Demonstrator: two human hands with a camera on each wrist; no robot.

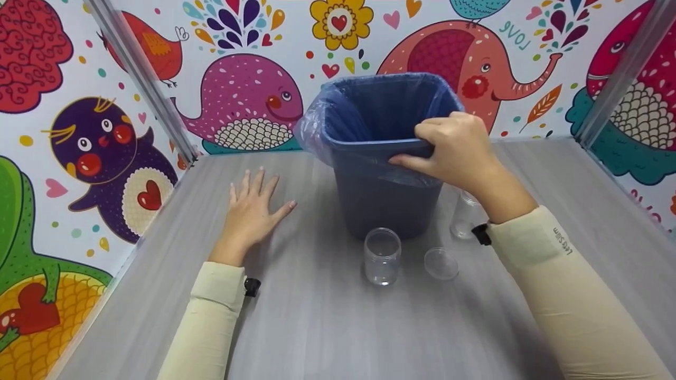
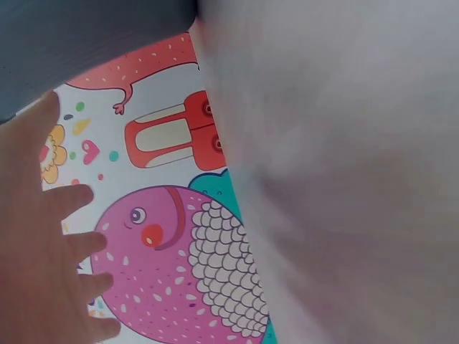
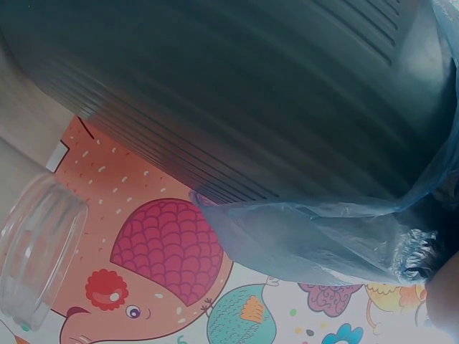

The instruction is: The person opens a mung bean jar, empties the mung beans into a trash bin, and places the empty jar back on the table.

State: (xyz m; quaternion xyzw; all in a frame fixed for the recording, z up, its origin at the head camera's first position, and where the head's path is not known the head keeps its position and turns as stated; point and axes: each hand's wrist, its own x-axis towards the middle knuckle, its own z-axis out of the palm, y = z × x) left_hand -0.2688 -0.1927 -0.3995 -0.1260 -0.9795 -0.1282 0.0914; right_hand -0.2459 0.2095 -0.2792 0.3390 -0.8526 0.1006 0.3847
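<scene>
A dark blue-grey trash bin stands upright on the table, lined with a thin, translucent blue plastic bag folded over its rim. My right hand grips the bin's near right rim, fingers curled over the edge and thumb on the outer side. In the right wrist view the bag hangs loose along the ribbed bin wall. My left hand is left of the bin, palm down over the table with fingers spread, holding nothing. The left wrist view shows those spread fingers close to the bin.
A clear open jar stands in front of the bin, with a clear round lid lying to its right. Another clear jar is beside the bin, partly behind my right wrist. Cartoon-printed walls enclose the grey table.
</scene>
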